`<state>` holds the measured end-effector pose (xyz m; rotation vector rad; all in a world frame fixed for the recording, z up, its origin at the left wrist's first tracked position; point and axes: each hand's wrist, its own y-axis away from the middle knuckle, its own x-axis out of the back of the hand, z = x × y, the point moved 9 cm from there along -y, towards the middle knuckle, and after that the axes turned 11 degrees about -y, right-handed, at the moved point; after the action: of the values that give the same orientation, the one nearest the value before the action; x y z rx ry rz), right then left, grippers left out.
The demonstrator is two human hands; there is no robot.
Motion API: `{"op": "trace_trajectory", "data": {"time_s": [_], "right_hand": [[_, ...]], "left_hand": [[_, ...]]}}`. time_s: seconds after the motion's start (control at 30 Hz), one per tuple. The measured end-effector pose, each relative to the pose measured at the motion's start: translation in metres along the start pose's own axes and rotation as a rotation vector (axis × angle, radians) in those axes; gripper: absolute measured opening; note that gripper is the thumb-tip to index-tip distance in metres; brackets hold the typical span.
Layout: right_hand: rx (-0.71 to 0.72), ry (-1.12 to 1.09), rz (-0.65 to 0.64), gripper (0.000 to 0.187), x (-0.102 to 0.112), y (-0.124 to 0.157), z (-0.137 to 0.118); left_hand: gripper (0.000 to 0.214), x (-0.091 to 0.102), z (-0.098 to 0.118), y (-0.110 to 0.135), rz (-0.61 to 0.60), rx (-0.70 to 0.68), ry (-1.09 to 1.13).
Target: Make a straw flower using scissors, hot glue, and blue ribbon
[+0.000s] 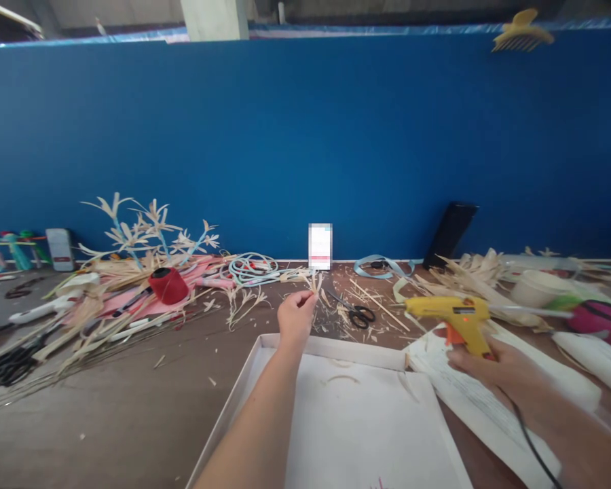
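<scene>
My left hand [296,316] is raised above the far edge of a white shallow box lid [265,353], its fingers pinched on a small pale straw piece [313,283]. My right hand [493,367] grips the handle of a yellow and orange glue gun [451,312], whose nozzle points left toward the straw piece. The gun's black cord [527,428] trails back along my right forearm. The hand rests over white printed paper [463,394].
Black scissors [357,314] lie among straw scraps just beyond the box lid. To the left are a red thread spool [168,285], pink sheets, straw flowers [147,234] and coiled cable [249,268]. Right: white cup [537,288], pink object [598,318]. A blue wall [305,136] backs the table.
</scene>
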<state>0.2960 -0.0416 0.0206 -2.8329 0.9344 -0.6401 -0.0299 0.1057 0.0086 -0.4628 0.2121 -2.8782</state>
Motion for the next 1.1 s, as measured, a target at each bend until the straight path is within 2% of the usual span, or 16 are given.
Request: {"op": "trace_trajectory", "data": {"time_s": [0.03,0.13,0.33,0.47,0.6,0.7,0.93,1.1], "right_hand": [[-0.023,-0.083,-0.098,0.039,-0.014,-0.002,-0.01],[-0.068,-0.187,-0.29,0.038,-0.044,-0.009,-0.04],[-0.008,-0.309,-0.329,0.044,-0.082,-0.019,-0.085],[-0.054,-0.313,-0.358,0.047,-0.101,-0.022,-0.085],[-0.07,-0.289,-0.302,0.046,-0.103,-0.029,-0.079],[-0.073,-0.313,-0.324,0.045,-0.107,-0.029,-0.078],[-0.047,-0.204,-0.314,0.034,-0.116,-0.009,-0.083],[-0.034,-0.15,-0.421,0.032,-0.129,0.009,-0.08]], "left_hand": [[0.026,0.002,-0.001,-0.001,0.018,0.0,0.005],[0.026,0.009,0.0,-0.003,0.066,-0.02,-0.005],[0.027,0.01,-0.001,-0.004,0.085,-0.033,0.003],[0.027,0.008,-0.005,-0.005,0.083,-0.028,0.043],[0.026,0.007,-0.005,-0.005,0.075,-0.016,0.048],[0.025,0.007,-0.003,-0.004,0.061,-0.013,0.064],[0.025,0.008,-0.001,-0.003,0.051,0.039,0.086],[0.025,0.005,-0.002,-0.003,0.017,0.032,0.098]]}}
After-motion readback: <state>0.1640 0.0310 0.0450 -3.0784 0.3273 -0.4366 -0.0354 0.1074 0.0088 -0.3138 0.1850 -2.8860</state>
